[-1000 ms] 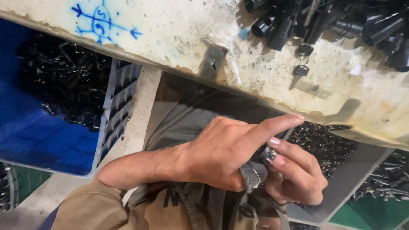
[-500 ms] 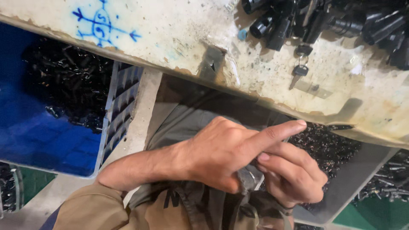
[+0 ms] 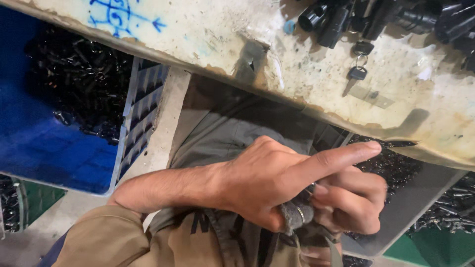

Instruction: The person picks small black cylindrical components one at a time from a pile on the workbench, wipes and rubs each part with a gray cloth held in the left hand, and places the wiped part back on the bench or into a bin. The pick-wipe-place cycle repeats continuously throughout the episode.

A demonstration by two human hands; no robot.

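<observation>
Fingers of the left hand (image 3: 257, 185) pinch a small grey metal part (image 3: 297, 215) low in the lap, index pointing right; the right hand (image 3: 349, 202) curls shut against it from the right, below the tabletop (image 3: 307, 74).

A worn, paint-stained workbench (image 3: 316, 64) overhangs a pale concrete floor (image 3: 163, 133), a blue crate (image 3: 44, 148) at its side.

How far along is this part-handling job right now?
Done: cannot tell; black parts lie piled on the bench. In hand: left hand and right hand together grip a small grey ringed part. Left: many black parts in the blue crate.
</observation>
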